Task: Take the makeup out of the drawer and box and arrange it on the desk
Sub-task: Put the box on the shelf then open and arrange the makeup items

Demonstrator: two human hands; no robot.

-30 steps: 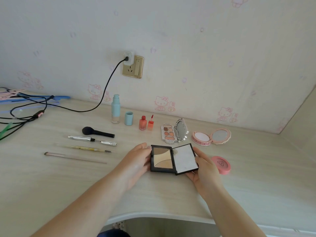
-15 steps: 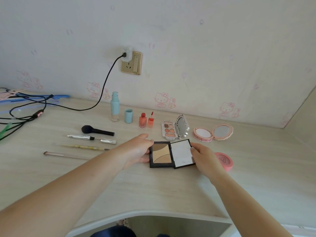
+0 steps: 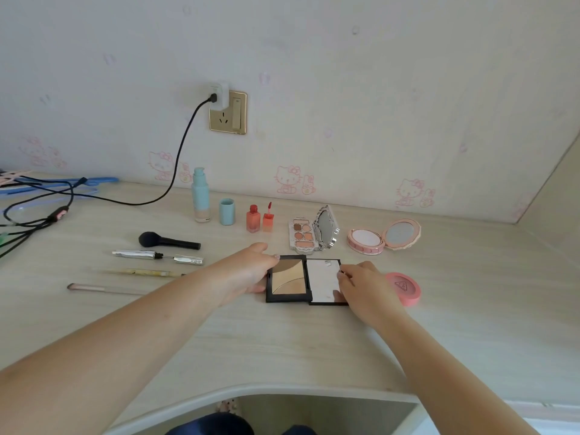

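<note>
Black palette [image 3: 290,278] flat on desk [image 3: 282,346] | left hand [image 3: 248,271], right hand [image 3: 364,287] grip edges

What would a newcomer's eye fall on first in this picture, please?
Most likely the open black palette at the desk's middle, held flat between the left hand and the right hand. Next, the row of makeup behind it: a blue bottle, an eyeshadow palette and a pink compact. A black cable runs from the wall socket.

Single head cam: we look forward and down over the desk [image 3: 282,346] toward the back wall [image 3: 345,89], close range, wide-angle; no second view.
</note>
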